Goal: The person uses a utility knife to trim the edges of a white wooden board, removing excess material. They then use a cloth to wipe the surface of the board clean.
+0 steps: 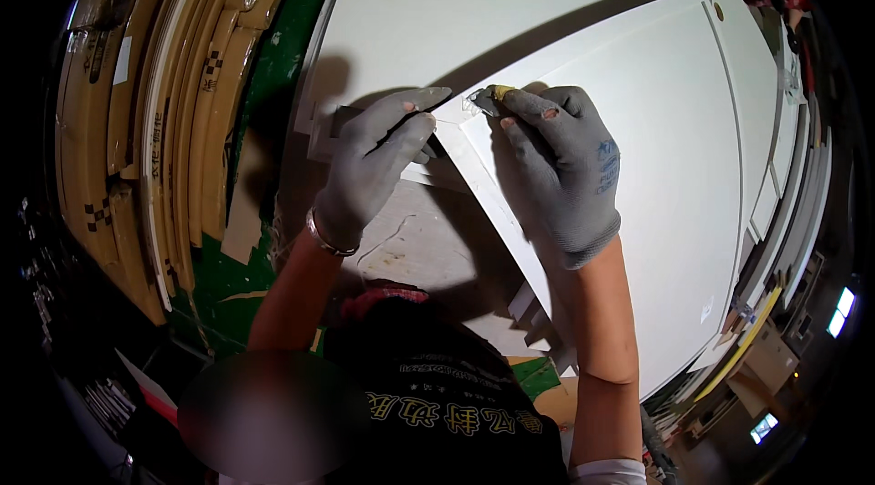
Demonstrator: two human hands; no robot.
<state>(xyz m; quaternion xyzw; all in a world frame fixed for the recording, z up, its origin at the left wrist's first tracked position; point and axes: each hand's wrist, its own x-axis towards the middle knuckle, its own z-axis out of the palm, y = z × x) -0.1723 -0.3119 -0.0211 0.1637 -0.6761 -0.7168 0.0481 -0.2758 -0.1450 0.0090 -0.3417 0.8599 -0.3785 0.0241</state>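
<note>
Two gloved hands worked at the corner of one white panel.

At the far left, a stack of long cardboard-wrapped strips (182,102) leaned beside a green floor (273,75); there were too many to count. The left hand (374,166), in a grey glove with one bracelet (326,241) at the wrist, lay with its fingers stretched nearly flat, pressing on the panel's corner and gripping nothing. The white panel (656,175) ran from that corner off to the right, tilted over a second, larger white board (474,2). The right hand (565,170), also gloved in grey, had its fingers curled shut around one small yellow-tipped tool (492,95), held at the panel's top edge just beside the corner.
</note>
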